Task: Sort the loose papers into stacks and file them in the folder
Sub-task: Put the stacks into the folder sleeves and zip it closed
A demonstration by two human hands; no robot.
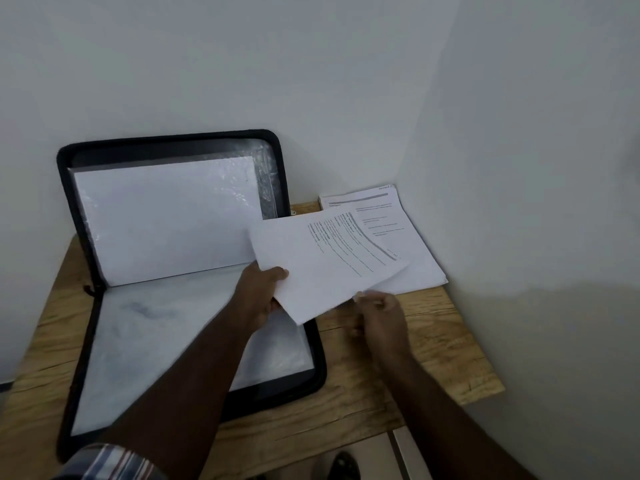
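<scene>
Head view is showing the left hand (265,292) gripping a printed sheet (325,268), thumb curling over its near-left edge, and holding it lifted above the wooden table (415,344). Right hand (379,315) is sitting just beside the sheet's near corner, fingers loosely curled; whether it is pinching the paper is unclear through blur. Black zip folder (180,271) is lying open at left, its far half leaning against the wall. More papers (391,233) are resting stacked at the far right corner.
</scene>
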